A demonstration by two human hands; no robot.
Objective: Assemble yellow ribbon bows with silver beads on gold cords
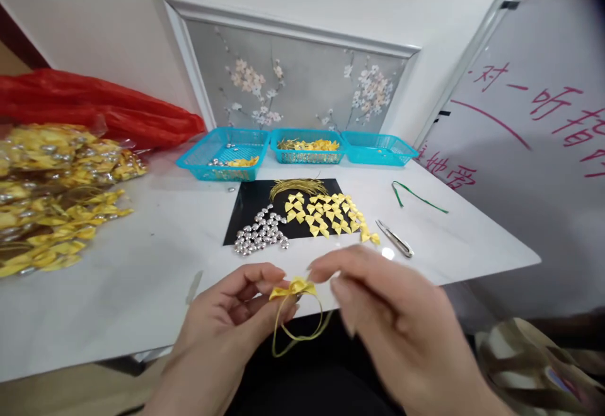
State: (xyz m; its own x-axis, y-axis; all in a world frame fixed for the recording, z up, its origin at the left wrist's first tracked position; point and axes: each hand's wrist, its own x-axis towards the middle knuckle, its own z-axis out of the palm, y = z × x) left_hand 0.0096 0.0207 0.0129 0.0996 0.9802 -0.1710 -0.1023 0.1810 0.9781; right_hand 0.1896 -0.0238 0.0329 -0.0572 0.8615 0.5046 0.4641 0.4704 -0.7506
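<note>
A small yellow ribbon bow (293, 288) with a loop of gold cord (297, 333) hanging under it is held at the near table edge. My left hand (231, 321) pinches the bow from the left. My right hand (392, 321) pinches it from the right, thumb and forefinger together, somewhat blurred. Beyond the hands a black mat (246, 205) carries a heap of silver beads (261, 234), a spread of yellow bows (326, 211) and a bundle of gold cords (297, 186).
Three turquoise baskets (378, 149) stand at the back by the wall; two hold beads or bows. Clear bags of finished yellow bows (51, 195) and a red bag (94, 104) lie left. Small snips (396, 239) and a green twist tie (416, 196) lie right.
</note>
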